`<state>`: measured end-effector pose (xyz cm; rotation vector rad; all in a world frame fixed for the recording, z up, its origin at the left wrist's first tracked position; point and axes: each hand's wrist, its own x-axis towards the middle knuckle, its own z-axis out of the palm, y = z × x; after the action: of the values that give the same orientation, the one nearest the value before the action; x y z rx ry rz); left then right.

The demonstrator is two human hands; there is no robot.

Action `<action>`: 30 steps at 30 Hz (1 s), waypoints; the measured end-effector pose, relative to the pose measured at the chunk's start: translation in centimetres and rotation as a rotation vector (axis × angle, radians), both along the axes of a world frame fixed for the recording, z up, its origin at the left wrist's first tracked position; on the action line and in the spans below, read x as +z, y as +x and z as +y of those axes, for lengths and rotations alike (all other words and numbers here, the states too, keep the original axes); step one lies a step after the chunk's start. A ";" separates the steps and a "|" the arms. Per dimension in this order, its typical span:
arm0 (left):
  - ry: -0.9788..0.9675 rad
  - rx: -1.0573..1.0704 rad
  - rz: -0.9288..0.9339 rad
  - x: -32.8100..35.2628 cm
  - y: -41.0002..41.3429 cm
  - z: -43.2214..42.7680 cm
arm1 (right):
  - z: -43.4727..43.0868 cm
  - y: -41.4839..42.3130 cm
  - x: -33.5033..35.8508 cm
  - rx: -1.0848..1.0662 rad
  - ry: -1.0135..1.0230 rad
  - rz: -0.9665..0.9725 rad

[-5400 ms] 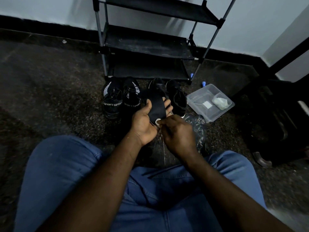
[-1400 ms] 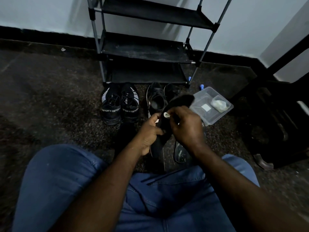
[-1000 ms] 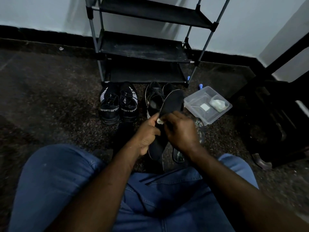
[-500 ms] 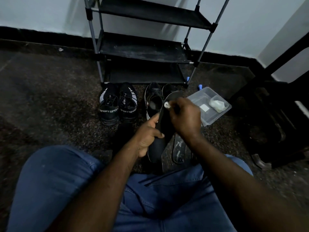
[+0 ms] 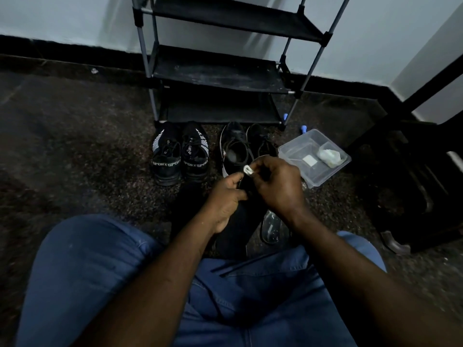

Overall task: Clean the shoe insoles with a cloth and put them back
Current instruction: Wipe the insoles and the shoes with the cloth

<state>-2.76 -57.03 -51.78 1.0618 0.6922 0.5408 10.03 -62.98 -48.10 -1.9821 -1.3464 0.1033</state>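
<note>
My left hand (image 5: 226,196) grips a black insole (image 5: 235,229) by its left edge, the insole pointing away from me over my lap. My right hand (image 5: 278,182) pinches a small white cloth (image 5: 248,169) against the insole's far end, which the hand mostly hides. Beyond my hands, a black pair of shoes (image 5: 235,149) with white soles stands on the floor, the left one's mouth open and dark. A second black pair marked SPORT (image 5: 179,156) stands to its left.
A black shoe rack (image 5: 220,71) with metal poles stands against the wall behind the shoes. A clear plastic tub (image 5: 314,159) holding white wads sits to the right. A clear object (image 5: 271,227) lies on the dark floor under my right wrist. Dark furniture (image 5: 411,186) stands at right.
Over the last second my right hand slid the white cloth up the insole from near my left hand to its far end. My left hand kept its hold on the insole.
</note>
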 end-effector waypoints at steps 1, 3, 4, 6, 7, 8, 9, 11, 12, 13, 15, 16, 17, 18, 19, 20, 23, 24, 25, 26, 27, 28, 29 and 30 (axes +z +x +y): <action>0.010 0.013 0.023 -0.1 0.0 0.1 | -0.2 -0.4 -0.1 0.037 -0.014 -0.054; 0.039 0.044 0.067 -0.3 0.1 0.2 | -0.6 -1.4 -0.3 0.136 -0.040 -0.166; 0.046 0.049 0.071 -0.3 0.1 0.3 | -0.5 -1.5 -0.3 0.157 -0.040 -0.206; 0.046 0.040 0.041 -0.2 0.2 0.3 | 0.1 -0.6 -0.4 0.093 -0.019 -0.226; 0.045 0.034 0.023 -0.1 0.1 0.3 | 0.5 0.0 -0.4 0.022 -0.009 -0.205; 0.042 0.034 0.010 0.0 0.1 0.2 | 0.7 0.5 -0.4 -0.043 0.002 -0.173; 0.045 0.037 0.009 0.0 0.0 0.2 | 0.8 0.8 -0.5 -0.080 0.008 -0.147; 0.054 0.042 0.018 -0.3 0.0 0.1 | 0.4 0.2 -0.6 -0.044 -0.009 -0.151; 0.056 0.044 0.037 -0.4 -0.1 0.2 | 0.1 -0.5 -0.7 0.016 -0.020 -0.184; 0.060 0.043 0.064 -0.5 -0.2 0.3 | -0.2 -1.2 -0.8 0.076 -0.031 -0.215; 0.051 0.034 0.086 -0.6 -0.2 0.7 | -0.2 -1.5 -1.0 0.104 -0.036 -0.216; 0.038 0.021 0.076 -0.6 -0.1 0.7 | 0.1 -1.0 -1.1 0.066 -0.027 -0.185; 0.025 0.006 0.060 -0.6 0.0 0.7 | 0.4 -0.3 -1.1 0.002 -0.025 -0.134; 0.014 -0.003 0.044 -0.6 0.1 0.6 | 0.7 0.6 -0.9 -0.072 -0.028 -0.076; 0.004 -0.003 0.039 -0.7 0.1 0.4 | 0.8 1.6 -0.8 -0.147 -0.037 -0.002; -0.010 0.005 0.040 -0.9 0.1 0.3 | 0.7 2.5 -0.6 -0.211 -0.035 0.105; -0.041 0.035 0.073 -1.6 0.1 0.7 | -0.4 4.2 -0.9 -0.336 0.029 0.478; -0.051 0.044 0.085 -1.9 0.0 0.9 | -0.7 4.5 -1.1 -0.345 0.054 0.575; -0.062 0.052 0.098 -2.1 0.0 1.1 | -1.1 4.7 -1.5 -0.338 0.078 0.663; -0.074 0.058 0.114 -2.3 0.1 1.2 | -1.5 4.6 -1.8 -0.316 0.099 0.755; -0.086 0.068 0.136 -2.5 0.1 1.3 | -1.9 4.3 -2.2 -0.293 0.110 0.834; -0.102 0.081 0.159 -2.8 0.1 1.3 | -2.3 4.0 -2.6 -0.279 0.117 0.902; -0.120 0.097 0.184 -3.3 0.2 1.2 | -2.5 3.7 -3.1 -0.280 0.114 0.949; -0.138 0.117 0.212 -3.8 0.4 1.3 | -2.7 3.3 -3.6 -0.278 0.109 0.986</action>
<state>-2.40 -55.74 -55.54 0.9617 0.9690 0.4771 13.33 -65.65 -51.71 -1.6212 -0.4242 0.7451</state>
